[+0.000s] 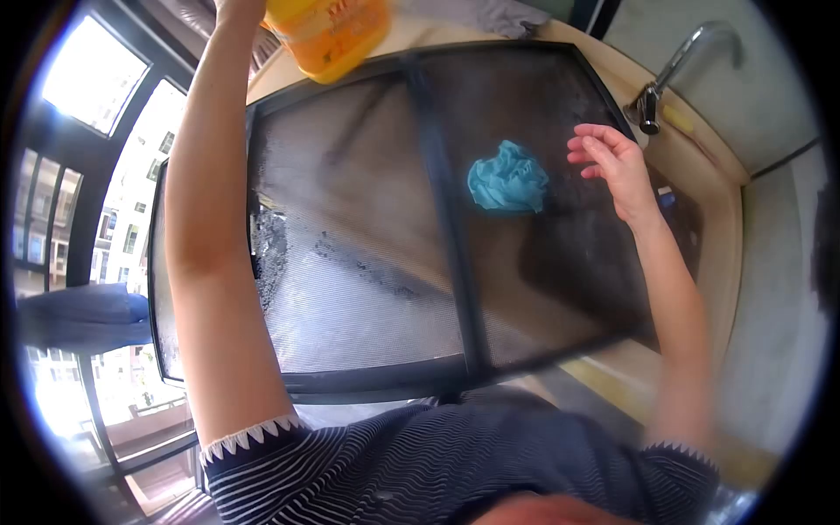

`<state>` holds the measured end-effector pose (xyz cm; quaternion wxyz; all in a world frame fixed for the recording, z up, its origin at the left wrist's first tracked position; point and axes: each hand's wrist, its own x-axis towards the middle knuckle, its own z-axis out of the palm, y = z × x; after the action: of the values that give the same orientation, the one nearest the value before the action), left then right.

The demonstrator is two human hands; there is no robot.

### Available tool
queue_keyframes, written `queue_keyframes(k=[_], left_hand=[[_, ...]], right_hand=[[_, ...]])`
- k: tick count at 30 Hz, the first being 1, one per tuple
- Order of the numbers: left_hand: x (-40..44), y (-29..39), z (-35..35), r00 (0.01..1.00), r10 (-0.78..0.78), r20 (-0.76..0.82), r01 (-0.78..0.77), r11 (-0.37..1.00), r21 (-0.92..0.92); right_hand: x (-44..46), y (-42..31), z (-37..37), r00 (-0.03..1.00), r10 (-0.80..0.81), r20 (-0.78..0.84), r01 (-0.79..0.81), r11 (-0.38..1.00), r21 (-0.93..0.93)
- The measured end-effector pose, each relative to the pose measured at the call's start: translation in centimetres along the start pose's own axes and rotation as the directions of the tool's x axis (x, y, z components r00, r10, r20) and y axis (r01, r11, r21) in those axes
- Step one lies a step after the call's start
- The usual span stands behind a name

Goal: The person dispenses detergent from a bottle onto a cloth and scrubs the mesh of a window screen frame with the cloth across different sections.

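Observation:
My left hand [239, 9] is at the top edge, mostly cut off, beside a yellow and orange jug [337, 39]. The jug hangs tilted over the far edge of a black-framed mesh screen [367, 254], and my hand appears closed on it, though the fingers are out of view. Over the screen's right side, my right hand [617, 166] has its fingers apart and slightly bent, holding nothing. A crumpled teal cloth [507, 179] lies on the mesh to the left of that hand. Wet, dark patches mark the mesh near my left forearm.
The screen lies across a beige basin [722, 315]. A chrome faucet [652, 96] rises at the far right corner, with a yellow-handled item [681, 121] beside it. Grey fabric [477, 16] lies at the back. At left are windows and a hanging blue-grey cloth [83, 318].

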<state>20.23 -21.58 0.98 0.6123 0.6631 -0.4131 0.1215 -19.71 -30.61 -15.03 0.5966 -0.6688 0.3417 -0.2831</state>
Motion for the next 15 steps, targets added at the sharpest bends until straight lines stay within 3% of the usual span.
queue_keyframes(k=[1,3,8,10,15], left_hand=[[1.1,-2.6,1.2,0.999,0.05,-0.021,-0.052,0.995,-0.087],[1.5,-6.6,3.1,0.999,0.017,0.036,-0.007,0.965,-0.26],[2.6,-13.9,8.6,0.983,0.082,-0.165,-0.065,0.992,0.105],[2.4,-15.1,9.7,0.992,0.029,-0.123,-0.018,0.996,0.09],[2.8,-13.7,10.1,0.991,-0.088,0.099,0.08,0.993,0.088]], right_hand=[[-0.8,0.8,-0.6,0.999,0.04,-0.001,-0.04,0.999,-0.011],[-2.1,2.1,-0.4,0.994,0.105,0.004,-0.105,0.991,-0.082],[-1.9,2.4,0.2,0.988,0.157,-0.008,-0.155,0.968,-0.195],[-1.2,3.0,0.3,0.988,0.154,0.014,-0.146,0.955,-0.257],[0.0,2.5,2.0,0.988,-0.023,0.155,0.077,0.933,-0.353]])
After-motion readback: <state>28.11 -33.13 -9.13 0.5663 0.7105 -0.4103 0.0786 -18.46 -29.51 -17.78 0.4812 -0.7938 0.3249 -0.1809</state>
